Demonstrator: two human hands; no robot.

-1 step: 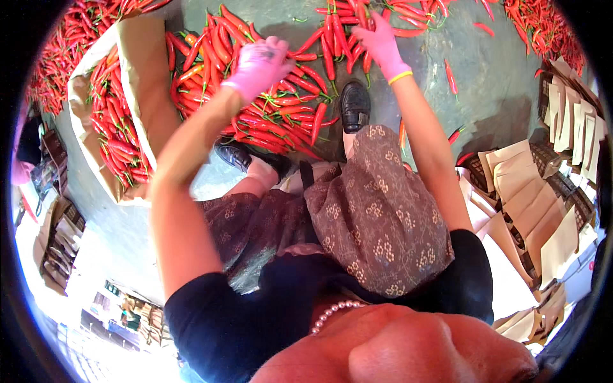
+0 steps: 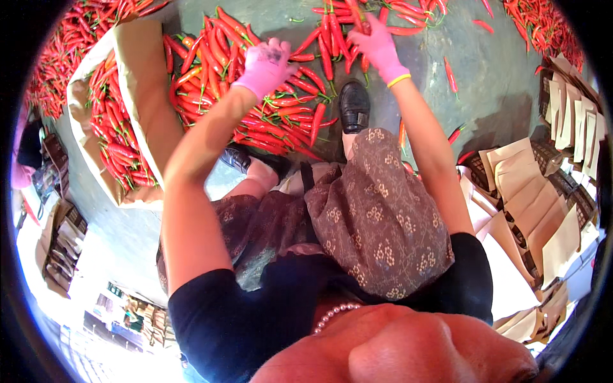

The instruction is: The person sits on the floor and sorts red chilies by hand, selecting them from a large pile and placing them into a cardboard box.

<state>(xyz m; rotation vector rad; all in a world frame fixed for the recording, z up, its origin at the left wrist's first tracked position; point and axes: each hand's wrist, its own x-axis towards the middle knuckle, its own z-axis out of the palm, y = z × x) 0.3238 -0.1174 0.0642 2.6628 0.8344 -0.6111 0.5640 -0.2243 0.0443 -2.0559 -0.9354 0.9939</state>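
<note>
My left hand (image 2: 265, 67), in a pink glove with a dark smudge on its back, hovers over a heap of red chili peppers (image 2: 274, 134) with green stems. Its fingers are bent but apart, and I see nothing held in them. Farther right, my right hand (image 2: 378, 52), gloved in pink with a yellow cuff, has its fingers closed around a red chili pepper (image 2: 359, 16), partly hidden and blurred. Just left of that hand lies a smaller bunch of chili peppers (image 2: 329, 41). A tall brown paper bag (image 2: 142, 83), open and filled with chili peppers (image 2: 118, 137), leans left of the heap.
Large chili piles spread at the far left (image 2: 60, 64) and far right (image 2: 543, 29). Loose peppers, including one chili pepper (image 2: 451, 75), lie on the grey floor (image 2: 491, 70). Dark crates (image 2: 565, 185) with brown paper sheets (image 2: 520, 182) stand at right. My black shoe (image 2: 354, 108) is between the hands.
My left hand has shifted slightly right over the heap. My right hand has moved only a little, staying by the smaller bunch.
</note>
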